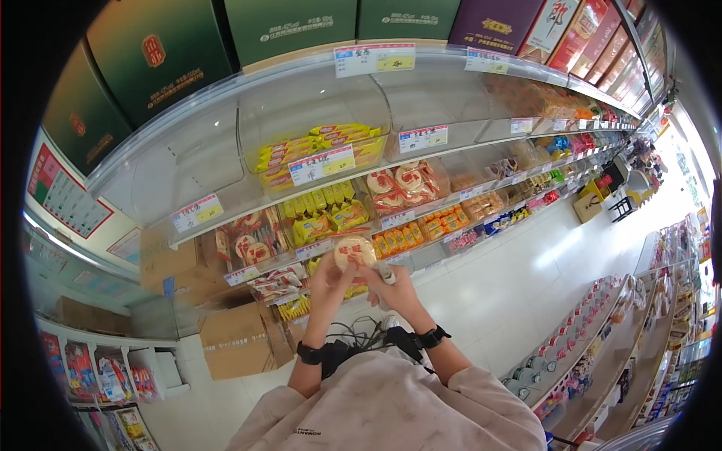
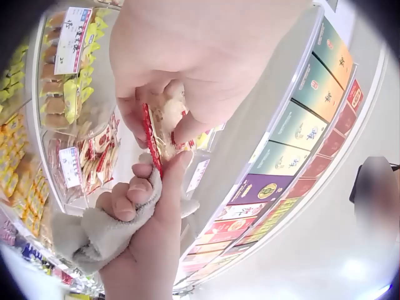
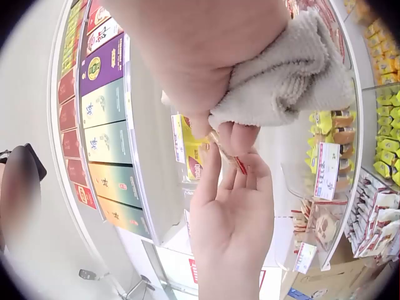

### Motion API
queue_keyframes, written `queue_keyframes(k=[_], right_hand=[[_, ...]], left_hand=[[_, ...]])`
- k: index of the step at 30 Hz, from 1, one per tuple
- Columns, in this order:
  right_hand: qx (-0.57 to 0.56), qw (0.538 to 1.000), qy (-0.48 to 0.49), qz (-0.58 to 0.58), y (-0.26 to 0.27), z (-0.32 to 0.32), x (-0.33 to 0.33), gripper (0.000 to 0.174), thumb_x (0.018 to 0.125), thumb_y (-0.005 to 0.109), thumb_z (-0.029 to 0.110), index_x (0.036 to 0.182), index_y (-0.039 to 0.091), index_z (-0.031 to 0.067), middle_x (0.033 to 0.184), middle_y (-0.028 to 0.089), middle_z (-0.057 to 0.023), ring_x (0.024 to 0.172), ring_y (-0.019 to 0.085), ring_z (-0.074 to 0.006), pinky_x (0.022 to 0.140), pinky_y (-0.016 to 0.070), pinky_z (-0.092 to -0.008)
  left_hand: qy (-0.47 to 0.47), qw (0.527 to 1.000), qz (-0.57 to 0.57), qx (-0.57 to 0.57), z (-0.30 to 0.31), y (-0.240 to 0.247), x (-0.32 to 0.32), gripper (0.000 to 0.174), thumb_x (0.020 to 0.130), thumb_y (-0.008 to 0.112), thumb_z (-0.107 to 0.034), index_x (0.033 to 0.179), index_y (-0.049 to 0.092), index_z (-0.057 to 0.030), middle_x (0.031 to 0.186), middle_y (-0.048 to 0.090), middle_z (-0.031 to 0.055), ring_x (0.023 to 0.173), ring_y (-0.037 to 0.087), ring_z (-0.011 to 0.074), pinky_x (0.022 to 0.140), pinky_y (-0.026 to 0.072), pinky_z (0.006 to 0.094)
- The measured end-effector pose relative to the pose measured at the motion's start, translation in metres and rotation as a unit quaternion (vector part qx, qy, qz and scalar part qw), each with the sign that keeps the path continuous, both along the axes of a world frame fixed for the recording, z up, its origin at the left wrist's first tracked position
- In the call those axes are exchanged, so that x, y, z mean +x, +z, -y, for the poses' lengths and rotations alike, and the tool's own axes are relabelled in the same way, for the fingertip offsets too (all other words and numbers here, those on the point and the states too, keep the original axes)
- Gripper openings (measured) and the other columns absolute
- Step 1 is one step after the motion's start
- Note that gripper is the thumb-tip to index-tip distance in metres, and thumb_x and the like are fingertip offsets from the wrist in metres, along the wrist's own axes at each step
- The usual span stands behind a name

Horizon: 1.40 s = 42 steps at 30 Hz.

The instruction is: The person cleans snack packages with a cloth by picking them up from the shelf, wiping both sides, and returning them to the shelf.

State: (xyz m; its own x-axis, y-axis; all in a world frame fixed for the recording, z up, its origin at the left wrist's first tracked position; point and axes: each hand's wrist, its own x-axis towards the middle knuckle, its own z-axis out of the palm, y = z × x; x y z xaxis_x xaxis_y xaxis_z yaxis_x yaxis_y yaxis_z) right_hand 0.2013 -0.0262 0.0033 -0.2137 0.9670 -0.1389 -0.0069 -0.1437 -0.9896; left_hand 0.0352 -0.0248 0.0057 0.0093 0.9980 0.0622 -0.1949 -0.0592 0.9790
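Up in front of the shelves, a round, pale biscuit in a clear wrapper with red print [image 1: 353, 253] is held in both hands. My left hand [image 1: 329, 279] pinches it between thumb and fingers, from above in the left wrist view. My right hand [image 1: 397, 292] grips a folded grey-white cloth [image 2: 119, 231] in its curled fingers, while its thumb touches the edge of the wrapper. In the right wrist view the cloth [image 3: 287, 75] bunches beside the palm, and the packet [image 3: 236, 161] is mostly hidden between the fingers.
Tiered clear shelf bins hold similar red-printed biscuit packets [image 1: 406, 180], yellow packets [image 1: 323, 150] and orange packets [image 1: 398, 239]. Large green boxes [image 1: 165, 52] line the top shelf. Cardboard boxes [image 1: 237, 342] stand on the floor at left. Another goods shelf [image 1: 602, 361] runs along the right.
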Motion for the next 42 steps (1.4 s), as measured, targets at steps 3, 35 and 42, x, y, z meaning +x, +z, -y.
queue_keyframes(k=[3, 35, 42], right_hand=[[0.009, 0.998, -0.061, -0.033, 0.0, -0.006, 0.013, 0.023, 0.098, 0.067, 0.022, 0.093, 0.068, -0.0001, 0.064, 0.064, -0.0044, 0.051, 0.061, -0.01, 0.045, 0.0483, -0.0255], [0.284, 0.836, -0.17, 0.438, -0.053, -0.254, 0.177, 0.043, 0.083, 0.075, 0.021, 0.122, 0.061, 0.0067, 0.122, 0.059, -0.0144, 0.095, 0.066, -0.041, 0.076, 0.0551, -0.0494], [0.173, 0.841, -0.061, 0.509, -0.05, -0.291, 0.177, 0.043, 0.086, 0.066, 0.034, 0.113, 0.063, 0.0004, 0.121, 0.063, -0.026, 0.104, 0.064, -0.0445, 0.087, 0.0525, -0.054]], left_hand=[[-0.001, 0.998, 0.069, 0.006, -0.005, -0.006, 0.014, 0.037, 0.097, 0.066, -0.008, 0.13, 0.054, 0.0029, 0.112, 0.069, 0.0099, 0.1, 0.066, 0.0133, 0.084, 0.0533, 0.0259], [-0.047, 0.994, -0.095, 0.016, -0.135, -0.038, 0.187, 0.032, 0.102, 0.054, -0.014, 0.132, 0.056, -0.0035, 0.124, 0.065, 0.0104, 0.111, 0.064, 0.019, 0.09, 0.0532, 0.0327], [0.071, 0.996, -0.052, -0.012, -0.117, -0.035, 0.117, 0.029, 0.103, 0.053, -0.018, 0.127, 0.06, -0.0038, 0.114, 0.069, 0.0096, 0.102, 0.068, 0.0199, 0.087, 0.0539, 0.0323]])
